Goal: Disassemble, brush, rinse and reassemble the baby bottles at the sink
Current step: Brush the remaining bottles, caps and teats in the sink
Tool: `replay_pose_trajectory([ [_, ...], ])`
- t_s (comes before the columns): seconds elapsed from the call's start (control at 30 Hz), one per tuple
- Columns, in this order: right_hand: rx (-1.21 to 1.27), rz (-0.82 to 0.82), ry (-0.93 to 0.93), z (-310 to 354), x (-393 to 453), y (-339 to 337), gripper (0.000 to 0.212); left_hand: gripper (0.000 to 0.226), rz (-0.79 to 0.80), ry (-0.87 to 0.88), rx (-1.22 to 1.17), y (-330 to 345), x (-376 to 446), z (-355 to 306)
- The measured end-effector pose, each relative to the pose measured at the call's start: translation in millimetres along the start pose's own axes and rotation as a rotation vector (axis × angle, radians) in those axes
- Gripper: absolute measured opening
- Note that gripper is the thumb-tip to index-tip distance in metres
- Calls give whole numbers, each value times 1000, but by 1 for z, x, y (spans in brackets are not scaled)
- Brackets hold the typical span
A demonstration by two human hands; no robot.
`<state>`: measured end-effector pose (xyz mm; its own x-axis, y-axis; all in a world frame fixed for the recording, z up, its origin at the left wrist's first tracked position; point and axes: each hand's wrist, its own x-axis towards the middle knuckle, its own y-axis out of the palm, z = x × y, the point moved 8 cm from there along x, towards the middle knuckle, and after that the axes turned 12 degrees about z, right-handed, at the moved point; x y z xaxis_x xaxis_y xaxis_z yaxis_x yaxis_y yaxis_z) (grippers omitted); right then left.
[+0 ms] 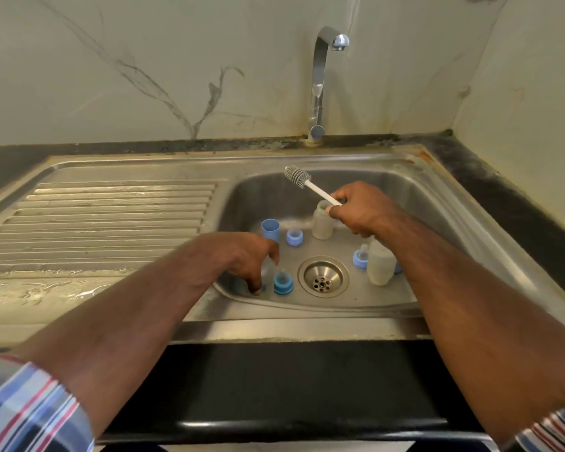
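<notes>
Your right hand (356, 210) grips brush (302, 181) w/ bristles up; left hand (248, 259) curls round clear bottle (268, 265) at near-left of sink (437, 203): wet bottle may slip.

The brushed stainless-steel sink basin (415, 197) has a dull sheen, and its ribbed steel draining board (111, 210) looks wet and streaked. The curved chrome tap (318, 76) is glossy and mirror-bright. The black stone bench (291, 386) is smooth with a soft gloss (grimy and crusted along the back edge). The two frosted translucent plastic bottle bodies (323, 220) look matt; the blue plastic collars (283, 283) are smooth. The white plastic-handled brush (310, 185) carries grey ribbed bristles, seemingly rubbery. The pale veined wall panel (144, 60) is smooth. The striped shirt sleeve (30, 415) is woven cloth.
</notes>
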<state>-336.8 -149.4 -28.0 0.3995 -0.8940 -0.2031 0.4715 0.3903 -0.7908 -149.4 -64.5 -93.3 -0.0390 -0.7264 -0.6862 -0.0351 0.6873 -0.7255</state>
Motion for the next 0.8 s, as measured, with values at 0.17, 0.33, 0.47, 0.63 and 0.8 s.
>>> replay_pose_trajectory([
  [0.17,29,20,6,-1,0,4,19,71,88,13,-48,10,8,-8],
  [0.33,34,34,-3,0,0,5,20,68,159,-4,-52,20,13,-6],
  [0.47,36,37,-5,-1,1,6,20,71,207,-14,-29,24,14,-9],
  [0.63,38,48,-5,-1,2,7,20,74,224,-14,-55,19,12,-9],
  [0.8,38,52,-7,-1,2,8,22,63,126,-20,-60,0,17,0],
])
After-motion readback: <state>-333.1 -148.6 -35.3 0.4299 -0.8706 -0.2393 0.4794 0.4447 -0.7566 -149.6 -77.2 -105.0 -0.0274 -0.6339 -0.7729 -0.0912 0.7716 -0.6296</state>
